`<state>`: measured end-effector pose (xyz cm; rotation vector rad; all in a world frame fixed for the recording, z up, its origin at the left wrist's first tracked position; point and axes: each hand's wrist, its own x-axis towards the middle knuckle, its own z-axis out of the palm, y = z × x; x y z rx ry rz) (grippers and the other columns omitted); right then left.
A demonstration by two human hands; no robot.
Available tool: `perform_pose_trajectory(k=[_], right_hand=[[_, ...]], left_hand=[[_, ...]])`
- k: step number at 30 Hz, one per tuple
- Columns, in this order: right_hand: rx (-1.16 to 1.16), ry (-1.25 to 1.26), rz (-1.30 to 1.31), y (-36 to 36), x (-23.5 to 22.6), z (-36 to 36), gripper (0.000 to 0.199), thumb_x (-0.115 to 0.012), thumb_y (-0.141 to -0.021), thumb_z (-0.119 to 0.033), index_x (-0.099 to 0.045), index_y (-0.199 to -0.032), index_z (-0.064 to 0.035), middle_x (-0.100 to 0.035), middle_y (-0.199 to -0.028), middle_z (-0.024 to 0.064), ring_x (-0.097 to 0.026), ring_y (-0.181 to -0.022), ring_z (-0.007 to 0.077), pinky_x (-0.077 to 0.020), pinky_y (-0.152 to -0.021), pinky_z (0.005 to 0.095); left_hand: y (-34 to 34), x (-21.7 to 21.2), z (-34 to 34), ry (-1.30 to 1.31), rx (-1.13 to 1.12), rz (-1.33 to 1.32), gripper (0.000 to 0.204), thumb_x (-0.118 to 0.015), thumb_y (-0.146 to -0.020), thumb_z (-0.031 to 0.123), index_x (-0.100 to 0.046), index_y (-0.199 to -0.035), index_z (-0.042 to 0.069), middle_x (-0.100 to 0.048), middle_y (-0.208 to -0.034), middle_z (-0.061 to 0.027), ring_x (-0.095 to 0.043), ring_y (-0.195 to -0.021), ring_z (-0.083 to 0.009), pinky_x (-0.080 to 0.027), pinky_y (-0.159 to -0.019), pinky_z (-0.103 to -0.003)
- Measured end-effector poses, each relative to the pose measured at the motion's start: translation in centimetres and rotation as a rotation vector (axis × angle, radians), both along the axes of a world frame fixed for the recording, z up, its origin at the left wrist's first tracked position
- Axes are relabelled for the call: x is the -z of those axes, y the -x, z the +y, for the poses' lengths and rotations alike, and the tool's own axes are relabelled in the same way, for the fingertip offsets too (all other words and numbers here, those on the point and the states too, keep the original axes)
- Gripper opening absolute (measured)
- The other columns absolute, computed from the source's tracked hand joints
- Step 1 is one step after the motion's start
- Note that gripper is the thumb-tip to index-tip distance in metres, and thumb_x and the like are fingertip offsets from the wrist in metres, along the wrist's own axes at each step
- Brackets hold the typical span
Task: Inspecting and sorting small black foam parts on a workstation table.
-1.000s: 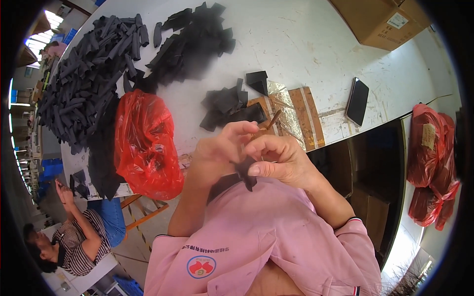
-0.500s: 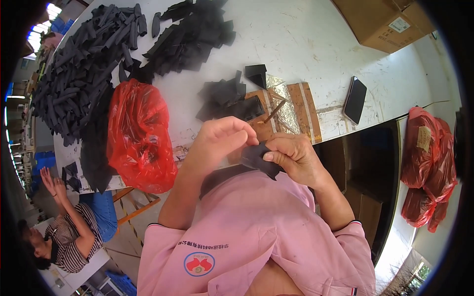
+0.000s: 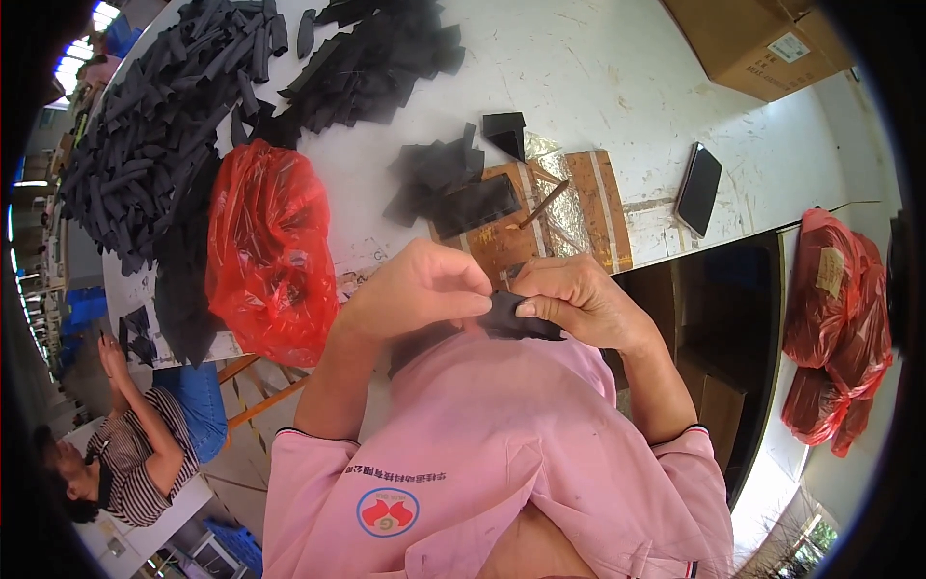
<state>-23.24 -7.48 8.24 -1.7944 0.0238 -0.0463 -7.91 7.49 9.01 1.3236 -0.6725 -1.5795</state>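
Note:
A small black fabric piece (image 3: pixel 521 320) is stretched between my two hands, close to my body at the table's front edge. My left hand (image 3: pixel 429 289) pinches its left end between thumb and fingertips. Thumb and curled fingers of my right hand (image 3: pixel 574 301) grip its upper right part. Just beyond my hands lies a brown taped board (image 3: pixel 600 207) with a thin brown stick (image 3: pixel 544 204) on it. Flat black pieces (image 3: pixel 434 179) lie loosely at the board's left, one overlapping it, and a folded black piece (image 3: pixel 504 134) sits at its far edge.
A red plastic bag (image 3: pixel 270 256) stands left, before a large heap of rolled black pieces (image 3: pixel 154 145) and a pile of flat ones (image 3: pixel 381 68). Right are a phone (image 3: pixel 698 190), a carton (image 3: pixel 752 43) and hanging red bags (image 3: pixel 831 328). Another person (image 3: pixel 145 454) sits at left.
Both hands have shifted slightly, still holding the black fabric piece. It hung down from my right hand and now lies more level between both hands. The other person's hands have come together.

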Motion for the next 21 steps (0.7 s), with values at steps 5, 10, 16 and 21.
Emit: perform_pose_trajectory(k=[5,10,16,21], right_hand=[[0.127,-0.385,0.232,0.7,0.4,0.7,0.010,-0.064,-0.073,-0.008,-0.058,-0.073,-0.0004,-0.052,-0.064,0.0019,-0.047,-0.060,0.0080,-0.0370,-0.052,0.0249],[0.173,-0.176,0.124,0.9,0.7,1.2,0.010,-0.065,-0.072,-0.009,-0.059,-0.072,-0.0001,-0.052,-0.061,0.0031,-0.047,-0.058,0.0113,-0.0370,-0.052,0.0255],[0.149,-0.070,0.086,0.7,0.7,0.7,0.009,-0.064,-0.072,-0.009,-0.060,-0.074,-0.0003,-0.051,-0.060,0.0053,-0.047,-0.057,0.0160,-0.0374,-0.051,0.0282],[0.022,-0.013,0.020,-0.8,0.6,0.5,0.008,-0.062,-0.073,-0.007,-0.059,-0.076,-0.0005,-0.051,-0.062,0.0077,-0.048,-0.056,0.0195,-0.0376,-0.051,0.0303]], left_hand=[[1.4,0.2,0.7,0.033,-0.155,-0.060,0.007,-0.059,-0.075,0.004,-0.058,-0.075,-0.003,-0.058,-0.068,-0.0039,-0.055,-0.060,-0.0096,-0.045,-0.055,-0.021],[2.0,0.5,0.9,0.072,-0.204,-0.027,0.009,-0.057,-0.079,0.003,-0.058,-0.085,-0.004,-0.058,-0.072,-0.0042,-0.054,-0.065,-0.0062,-0.046,-0.059,-0.018],[1.4,0.3,0.3,0.040,-0.163,0.027,0.012,-0.057,-0.079,0.003,-0.057,-0.088,-0.005,-0.058,-0.074,-0.0043,-0.055,-0.066,-0.0070,-0.046,-0.060,-0.019],[0.4,0.2,0.3,0.048,-0.091,-0.067,0.010,-0.056,-0.078,0.004,-0.058,-0.084,-0.004,-0.059,-0.072,-0.0052,-0.055,-0.066,-0.0074,-0.047,-0.060,-0.020]])
